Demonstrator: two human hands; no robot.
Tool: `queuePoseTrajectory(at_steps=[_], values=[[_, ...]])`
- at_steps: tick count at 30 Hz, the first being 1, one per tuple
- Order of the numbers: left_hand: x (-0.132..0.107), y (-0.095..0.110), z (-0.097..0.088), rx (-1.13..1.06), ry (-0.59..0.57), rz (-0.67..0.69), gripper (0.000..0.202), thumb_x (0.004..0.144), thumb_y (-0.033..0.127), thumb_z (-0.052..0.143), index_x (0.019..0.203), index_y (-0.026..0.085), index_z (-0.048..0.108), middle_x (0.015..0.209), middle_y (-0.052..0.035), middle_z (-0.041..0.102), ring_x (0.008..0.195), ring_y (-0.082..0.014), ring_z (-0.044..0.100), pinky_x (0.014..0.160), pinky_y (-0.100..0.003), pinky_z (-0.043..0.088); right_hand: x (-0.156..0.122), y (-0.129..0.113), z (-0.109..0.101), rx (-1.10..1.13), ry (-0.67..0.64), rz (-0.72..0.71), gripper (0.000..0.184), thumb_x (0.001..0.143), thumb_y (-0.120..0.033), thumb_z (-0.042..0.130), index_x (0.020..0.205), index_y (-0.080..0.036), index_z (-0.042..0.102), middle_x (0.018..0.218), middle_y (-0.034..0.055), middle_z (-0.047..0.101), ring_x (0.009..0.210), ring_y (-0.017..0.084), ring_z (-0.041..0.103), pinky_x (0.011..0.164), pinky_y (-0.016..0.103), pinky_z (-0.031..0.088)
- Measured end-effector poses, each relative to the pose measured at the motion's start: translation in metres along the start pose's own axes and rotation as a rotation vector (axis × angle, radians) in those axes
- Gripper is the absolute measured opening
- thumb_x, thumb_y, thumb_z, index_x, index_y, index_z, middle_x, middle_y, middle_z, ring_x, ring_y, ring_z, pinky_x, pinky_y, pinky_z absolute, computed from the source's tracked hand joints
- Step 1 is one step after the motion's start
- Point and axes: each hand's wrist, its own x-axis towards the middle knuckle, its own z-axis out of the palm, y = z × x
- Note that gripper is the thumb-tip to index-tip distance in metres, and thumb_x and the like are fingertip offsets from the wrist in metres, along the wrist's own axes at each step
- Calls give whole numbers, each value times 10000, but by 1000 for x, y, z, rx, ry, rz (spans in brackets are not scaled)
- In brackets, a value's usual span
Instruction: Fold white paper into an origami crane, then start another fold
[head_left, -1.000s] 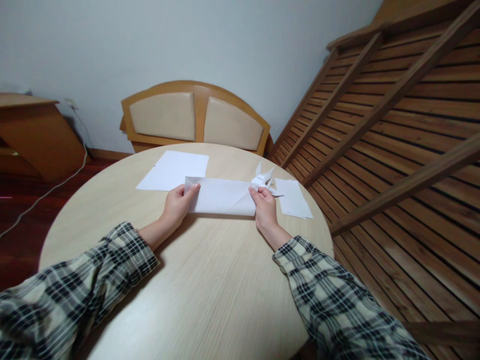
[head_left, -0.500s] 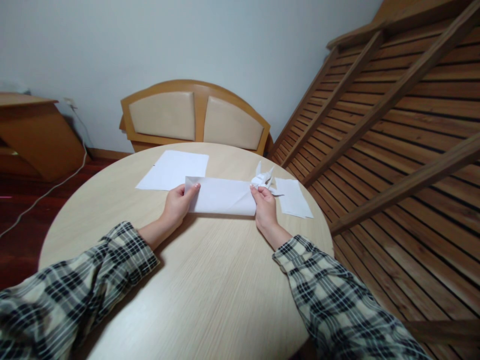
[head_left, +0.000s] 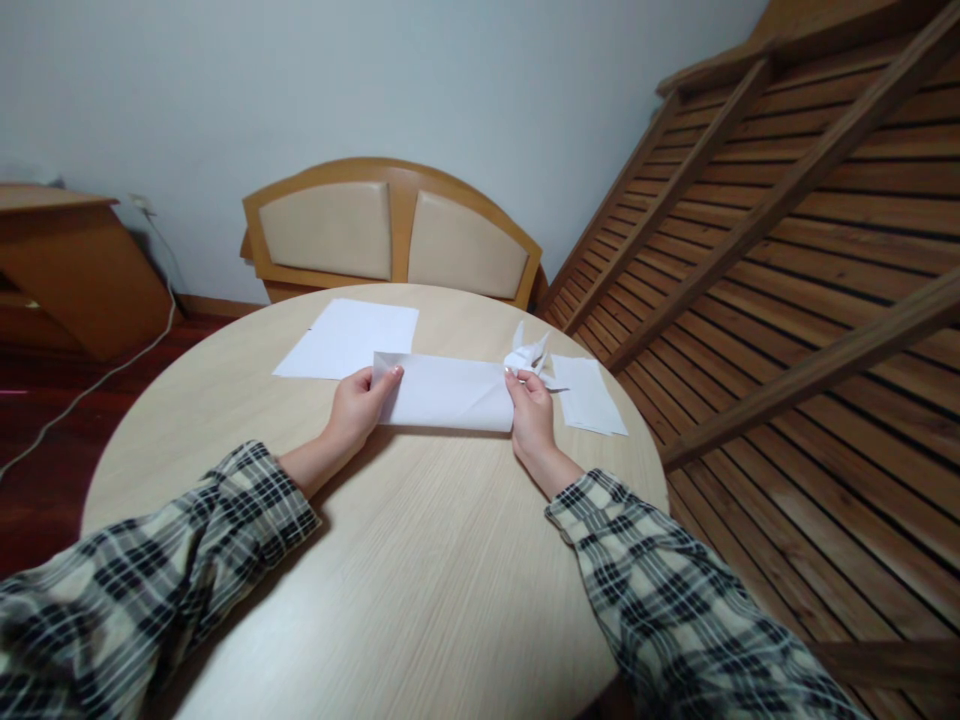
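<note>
Folded paper [head_left: 448, 392] spans between left hand [head_left: 358, 408] and right hand [head_left: 531, 418]

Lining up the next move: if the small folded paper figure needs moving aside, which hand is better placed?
Right, most likely. The right hand grips the right end of the folded sheet, and the paper figure lies just beyond its fingertips. The left hand holds the opposite end, farther away.

Single head-worn view, forward and down over round table [head_left: 420, 560]
</note>
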Motion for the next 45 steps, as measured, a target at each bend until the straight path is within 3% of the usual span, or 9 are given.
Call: queuePoseTrajectory(at_steps=[6,12,18,23,31,38,45], values=[[-2,8,-5,219,0,186,406,831,461,582,550,204,440,546,38,354,523,-116,299,477,-282,212,3,8,-4,-211,30,-102,335,753,-518,627,843,-216,514,605,-45,543,507,122,415,496,240,286],[-3,14,-5,218,11,247,397,850,421,586,543,213,445,539,31,380,520,-128,299,488,-294,219,-3,-2,-3,-456,35,-267,270,865,-498,529,835,-232,493,542,-68,427,498,126,361,518,254,249],[1,12,-7,272,50,301,431,850,414,599,525,223,391,512,35,357,515,-133,298,508,-304,195,-3,-9,0,-500,18,-344,237,889,-467,500,848,-234,513,558,-52,441,538,150,409,570,274,276],[5,14,-8,278,14,335,336,875,423,551,616,215,503,562,25,426,541,-140,352,523,-302,232,2,-4,-2,-537,26,-419,230,910,-455,475,900,-233,530,624,-32,481,584,160,436,599,281,288],[8,8,-6,281,-25,226,364,845,443,580,571,213,513,531,12,426,519,-146,356,496,-301,204,2,-2,-1,-619,22,-337,251,891,-474,479,832,-235,523,544,-51,451,533,155,405,565,273,248],[15,-5,-12,379,-34,171,357,783,437,647,533,216,521,476,7,446,466,-140,354,472,-304,152,5,8,-7,-686,-55,-284,199,846,-427,523,780,-240,502,594,-33,513,582,174,461,584,275,271],[18,6,-19,138,-117,174,283,757,435,656,626,187,617,573,-10,516,539,-142,407,469,-274,249,11,8,-10,-438,-220,-194,230,784,-425,572,701,-220,510,579,-50,487,571,144,443,564,260,305]])
